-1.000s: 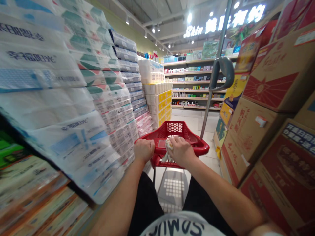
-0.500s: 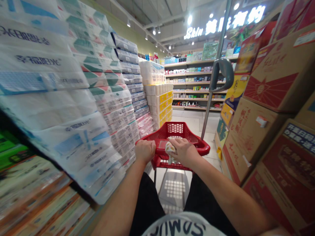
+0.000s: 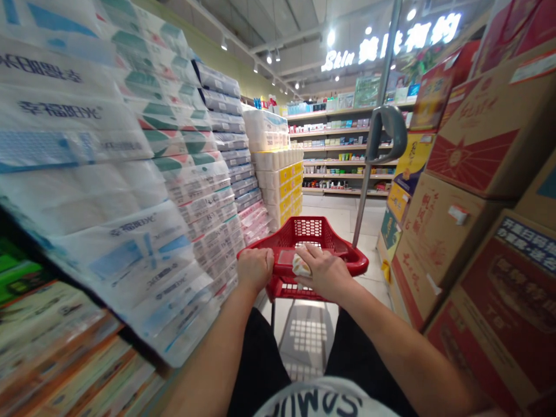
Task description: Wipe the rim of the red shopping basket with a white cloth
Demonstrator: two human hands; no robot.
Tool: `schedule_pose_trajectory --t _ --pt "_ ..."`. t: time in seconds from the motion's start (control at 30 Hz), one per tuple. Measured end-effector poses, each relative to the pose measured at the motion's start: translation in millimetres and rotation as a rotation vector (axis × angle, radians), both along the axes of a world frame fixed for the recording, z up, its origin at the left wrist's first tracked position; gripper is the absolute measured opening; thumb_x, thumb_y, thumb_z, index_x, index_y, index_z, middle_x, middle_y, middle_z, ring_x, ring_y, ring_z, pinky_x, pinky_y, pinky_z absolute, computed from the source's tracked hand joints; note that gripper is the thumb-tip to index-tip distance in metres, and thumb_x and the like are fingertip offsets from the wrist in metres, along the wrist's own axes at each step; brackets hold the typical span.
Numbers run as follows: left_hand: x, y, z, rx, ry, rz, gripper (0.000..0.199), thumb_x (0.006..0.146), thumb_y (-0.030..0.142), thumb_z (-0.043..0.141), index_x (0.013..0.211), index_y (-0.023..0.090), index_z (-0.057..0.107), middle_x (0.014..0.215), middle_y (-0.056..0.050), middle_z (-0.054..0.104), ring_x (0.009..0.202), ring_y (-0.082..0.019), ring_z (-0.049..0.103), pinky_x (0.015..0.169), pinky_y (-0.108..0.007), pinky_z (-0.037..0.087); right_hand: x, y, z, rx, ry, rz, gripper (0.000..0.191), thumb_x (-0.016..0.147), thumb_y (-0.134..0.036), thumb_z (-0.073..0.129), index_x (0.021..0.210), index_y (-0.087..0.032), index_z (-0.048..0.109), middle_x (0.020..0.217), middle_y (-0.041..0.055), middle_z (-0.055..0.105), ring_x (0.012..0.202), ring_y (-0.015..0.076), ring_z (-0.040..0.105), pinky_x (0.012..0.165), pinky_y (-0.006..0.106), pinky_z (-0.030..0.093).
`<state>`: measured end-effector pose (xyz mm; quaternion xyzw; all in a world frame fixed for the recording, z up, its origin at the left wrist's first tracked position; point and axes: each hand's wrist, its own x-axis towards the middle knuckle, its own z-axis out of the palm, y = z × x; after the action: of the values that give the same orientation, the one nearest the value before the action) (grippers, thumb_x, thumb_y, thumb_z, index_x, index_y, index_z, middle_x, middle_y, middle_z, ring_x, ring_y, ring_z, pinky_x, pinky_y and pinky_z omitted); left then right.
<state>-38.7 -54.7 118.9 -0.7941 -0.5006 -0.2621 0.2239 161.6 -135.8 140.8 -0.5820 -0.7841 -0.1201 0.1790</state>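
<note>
In front of me is a red plastic shopping cart [image 3: 306,226], its basket perforated. My left hand [image 3: 255,267] is closed round the left end of the cart's red handle. Under the palm and fingers of my right hand [image 3: 324,267] is a crumpled whitish patterned cloth [image 3: 300,263], pressed against the middle of the handle. That hand's fingers are bent over the cloth, and its lower part is partly hidden. A grey pole with a looped grip [image 3: 388,134] rises at the cart's right side.
Tall stacks of wrapped tissue packs [image 3: 130,214] line the left side. Cardboard cartons [image 3: 471,133] are piled close on the right. Pale floor tiles [image 3: 336,211] run ahead to shelves of small products [image 3: 343,145] at the back, beneath a lit sign.
My right hand has shifted slightly on the handle, covering more of the cloth's lower end. The surroundings have moved slightly left in view. My left hand keeps its hold.
</note>
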Motion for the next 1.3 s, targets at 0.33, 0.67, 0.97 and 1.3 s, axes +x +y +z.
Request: schedule_pose_trajectory --t 0.33,0.67,0.97,1.3 --pt "16 -11 -2.0 0.022 -0.066 0.032 0.037 0.092 0.023 0.031 0.071 0.017 0.061 0.070 -0.009 0.065 0.071 -0.023 0.058 0.072 -0.037 0.032 -21 16 -3.4 0.022 0.106 -0.197 0.045 0.097 -0.048 0.028 0.118 -0.019 0.055 0.105 0.0124 0.062 0.099 0.0260 0.058 0.084 0.038 0.043" --pt "14 -1 -10.8 0.077 -0.047 0.045 0.033 0.090 0.021 0.034 0.068 0.017 0.058 0.067 -0.008 0.064 0.071 -0.022 0.057 0.071 -0.037 0.030 -36 31 -5.8 0.104 0.032 0.014 0.041 0.096 -0.042 0.036 0.124 -0.018 0.052 0.126 0.0137 0.056 0.116 0.0270 0.049 0.099 0.041 0.032" --pt "14 -1 -9.6 0.083 -0.074 0.020 0.035 0.091 0.021 0.032 0.066 0.018 0.057 0.066 -0.008 0.064 0.069 -0.022 0.057 0.071 -0.037 0.030 -37 28 -9.2 0.216 -0.070 0.071 0.040 0.093 -0.038 0.042 0.122 -0.012 0.051 0.124 0.0177 0.055 0.122 0.0297 0.044 0.107 0.047 0.023" --pt "12 -1 -9.4 0.058 -0.070 0.016 0.032 0.089 0.022 0.035 0.067 0.019 0.057 0.067 -0.007 0.065 0.070 -0.022 0.057 0.073 -0.038 0.031 -35 31 5.4 0.072 -0.020 -0.014 0.031 0.095 -0.039 0.038 0.106 -0.017 0.057 0.101 0.0116 0.063 0.095 0.0245 0.057 0.085 0.038 0.041"
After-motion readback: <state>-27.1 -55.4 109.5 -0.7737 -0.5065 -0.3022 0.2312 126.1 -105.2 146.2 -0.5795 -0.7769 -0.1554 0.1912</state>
